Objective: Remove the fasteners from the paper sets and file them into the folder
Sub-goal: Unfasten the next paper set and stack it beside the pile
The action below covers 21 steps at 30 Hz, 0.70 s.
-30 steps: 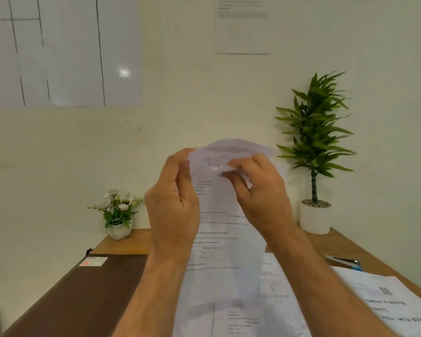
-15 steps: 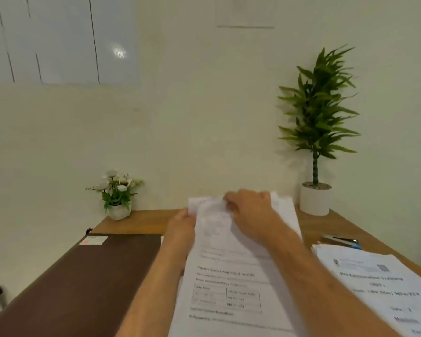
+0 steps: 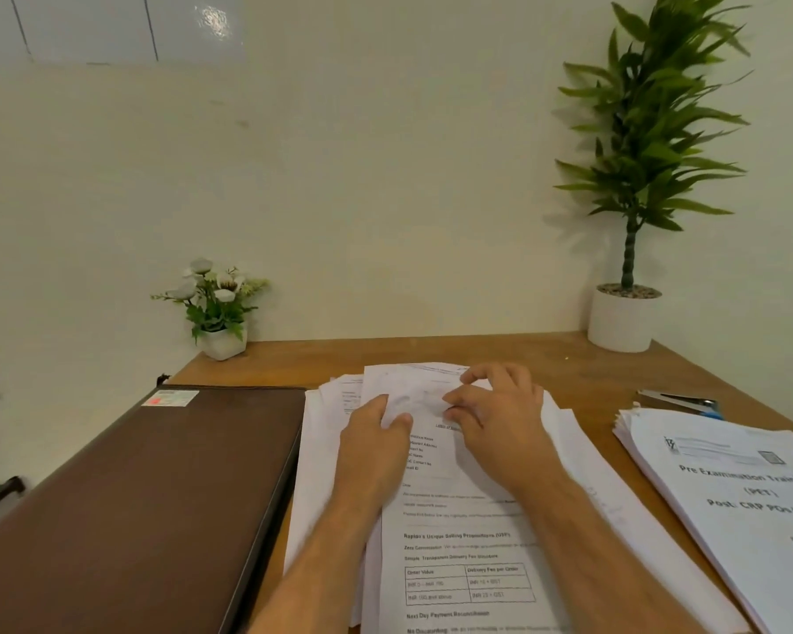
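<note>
A printed paper set [image 3: 458, 560] lies on other loose sheets in the middle of the wooden desk. My left hand [image 3: 376, 443] holds its upper left part, thumb on top of the sheet. My right hand [image 3: 495, 416] rests on the top edge with its fingertips pinching at the top corner area; any fastener there is too small to make out. A closed brown folder [image 3: 156, 505] lies flat to the left of the papers.
A second stack of printed papers [image 3: 733, 505] lies at the right. A stapler or staple remover [image 3: 678, 401] sits behind it. A small flower pot [image 3: 220, 308] and a tall potted plant [image 3: 632, 176] stand against the wall.
Both hands have brought the paper set down from in front of my face onto the desk. The view has tilted down with them.
</note>
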Each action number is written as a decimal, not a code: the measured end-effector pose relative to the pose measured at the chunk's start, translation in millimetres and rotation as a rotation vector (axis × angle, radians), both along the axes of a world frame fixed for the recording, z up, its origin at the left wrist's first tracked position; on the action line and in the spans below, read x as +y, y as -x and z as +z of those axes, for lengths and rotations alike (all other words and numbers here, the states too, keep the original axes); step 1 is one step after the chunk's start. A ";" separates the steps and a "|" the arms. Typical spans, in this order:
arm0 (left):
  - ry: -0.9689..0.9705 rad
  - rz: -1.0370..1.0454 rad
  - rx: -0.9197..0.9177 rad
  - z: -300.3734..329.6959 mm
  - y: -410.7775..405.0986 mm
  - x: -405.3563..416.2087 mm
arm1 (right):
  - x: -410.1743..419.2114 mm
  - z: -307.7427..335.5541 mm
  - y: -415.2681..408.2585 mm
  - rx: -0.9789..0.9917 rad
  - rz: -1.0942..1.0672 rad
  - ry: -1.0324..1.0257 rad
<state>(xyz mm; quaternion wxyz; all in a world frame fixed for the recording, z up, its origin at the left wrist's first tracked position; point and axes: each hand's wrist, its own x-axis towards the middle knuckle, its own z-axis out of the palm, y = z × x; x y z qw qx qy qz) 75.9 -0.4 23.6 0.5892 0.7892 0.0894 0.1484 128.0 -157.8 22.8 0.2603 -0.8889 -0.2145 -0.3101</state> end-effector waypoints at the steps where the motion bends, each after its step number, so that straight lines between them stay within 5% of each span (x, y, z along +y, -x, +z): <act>1: -0.010 -0.001 -0.005 -1.2 -1.9 0.4 | 0.0 1.1 0.5 0.019 0.005 -0.012; 12: -0.001 0.056 -0.046 0.2 0.5 -6.2 | -5.2 2.7 13.0 0.222 0.139 0.110; 21: 0.009 0.029 -0.096 -1.4 0.0 -2.9 | -13.7 5.4 9.2 0.152 -0.110 0.067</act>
